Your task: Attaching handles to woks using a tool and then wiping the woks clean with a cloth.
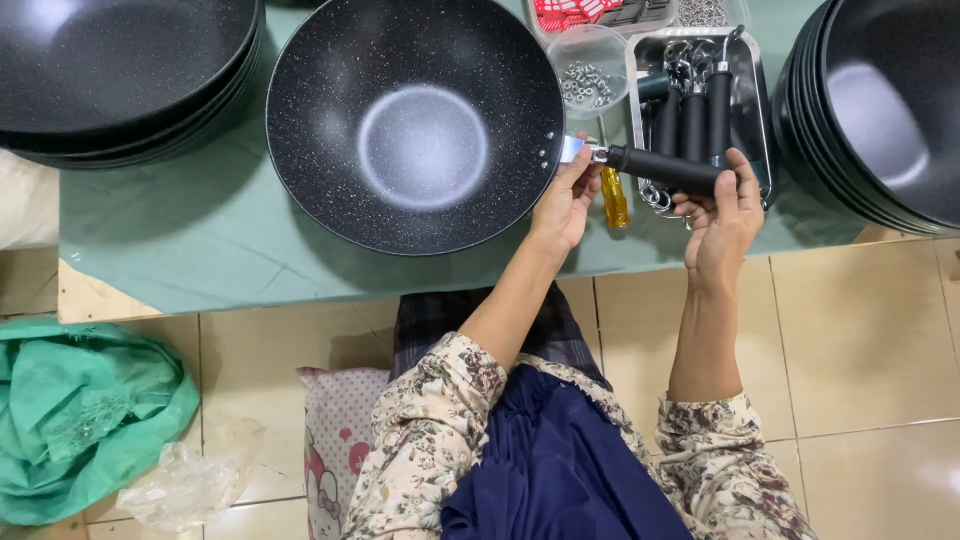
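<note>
A black speckled wok (415, 125) lies on the green-covered low table (200, 250). My left hand (565, 205) grips the wok's rim at the metal bracket, where a black handle (665, 168) meets it. My right hand (722, 215) holds the far end of that handle, fingers curled around it. A yellow-handled screwdriver (613, 197) lies on the cloth between my two hands.
A metal tray (760, 110) with more black handles sits behind my right hand. A clear bowl of small nuts (588, 72) stands beside it. Stacks of black woks stand at the left (120, 80) and the right (880, 110). A green cloth (80, 415) lies on the tiled floor.
</note>
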